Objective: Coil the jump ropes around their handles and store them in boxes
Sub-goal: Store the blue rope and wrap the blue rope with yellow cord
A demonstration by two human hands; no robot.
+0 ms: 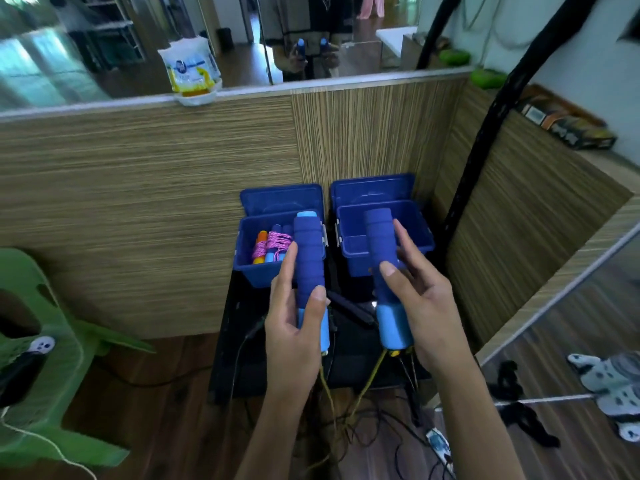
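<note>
Two blue plastic boxes stand side by side on a black stand (pixel 242 341) against a wood-grain partition (pixel 138 202), each with its lid raised behind it; the left box (pixel 247 268) contains a coiled jump rope with pink cord (pixel 275 242) wound round its handles, an orange handle end showing at its left; the right box (pixel 424 237) shows only its bare blue floor where visible, the near part being hidden behind the hand and handle. The left hand (pixel 294 327) holds the left handle (pixel 310 261) upright in front of the left box, thumb laid on the dark-blue foam grip, forefinger extended along its left side, remaining fingers wrapped behind the pale-blue base; the right hand (pixel 415 306) holds the right handle (pixel 384 251) upright in front of the right box, thumb pressed on the foam, fingers reaching round the far side with their tips showing. A yellowish rope (pixel 363 386) leaves the bottom of each handle and hangs to the wooden floor (pixel 173 393), uncoiled, among dark cables. A green plastic chair (pixel 45 358) stands at left; a white packet (pixel 190 69) sits on the partition ledge below a mirror, which reflects both handles.
</note>
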